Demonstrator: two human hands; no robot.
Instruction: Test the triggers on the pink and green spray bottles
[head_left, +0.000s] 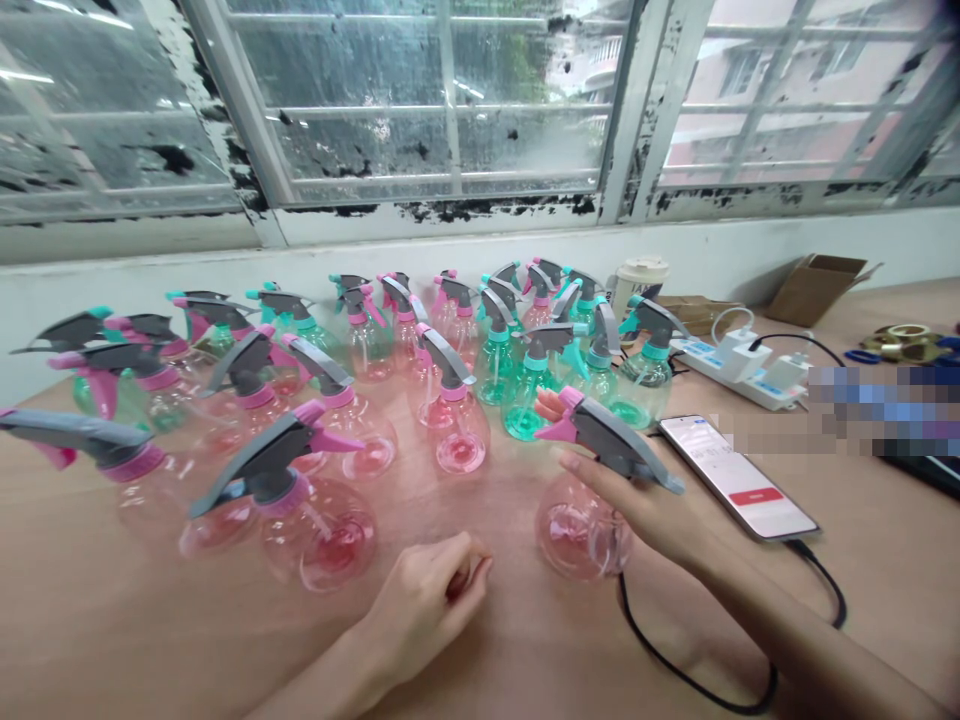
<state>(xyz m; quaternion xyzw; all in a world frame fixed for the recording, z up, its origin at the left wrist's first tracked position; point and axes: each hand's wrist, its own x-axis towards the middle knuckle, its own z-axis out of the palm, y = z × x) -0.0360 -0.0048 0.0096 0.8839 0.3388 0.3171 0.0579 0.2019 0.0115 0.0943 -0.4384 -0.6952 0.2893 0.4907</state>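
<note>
My right hand (pixel 626 505) grips a pink spray bottle (pixel 581 525) by its neck, under the grey trigger head (pixel 615 440) with a pink nozzle. The bottle stands on the wooden table (pixel 112 630). My left hand (pixel 427 600) rests on the table in a loose fist, with nothing seen in it, just right of another pink spray bottle (pixel 315 520). Several pink and teal spray bottles (pixel 517 370) crowd the table beyond both hands.
A phone (pixel 739 480) with a lit screen lies right of the held bottle, its black cable (pixel 697 680) looping under my right forearm. Behind it are a white power strip (pixel 742 365), a paper cup (pixel 639 280), a cardboard box (pixel 814 285) and tape rolls (pixel 904 340). Windows line the back wall.
</note>
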